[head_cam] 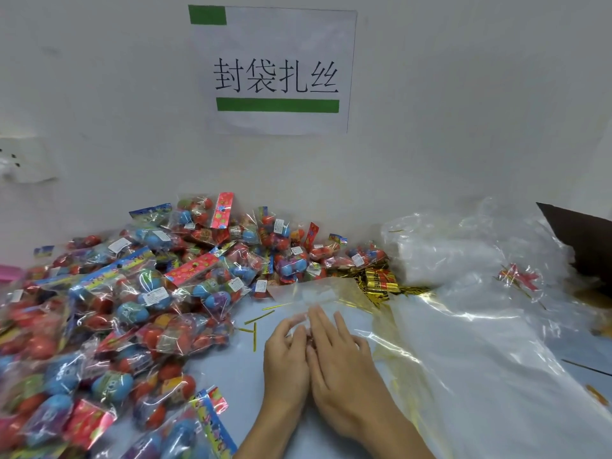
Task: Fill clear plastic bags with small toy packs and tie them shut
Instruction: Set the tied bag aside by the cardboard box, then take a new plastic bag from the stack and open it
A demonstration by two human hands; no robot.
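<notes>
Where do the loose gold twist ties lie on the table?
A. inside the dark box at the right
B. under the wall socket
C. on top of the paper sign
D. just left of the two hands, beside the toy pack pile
D: several loose gold twist ties lie on the table just left of the left hand, at the edge of the toy pack pile.

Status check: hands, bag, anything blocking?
Both hands, left hand and right hand, working a clear bag, still empty. Toy packs heaped left. Loose gold twist ties beside hands; nothing blocking.
</notes>
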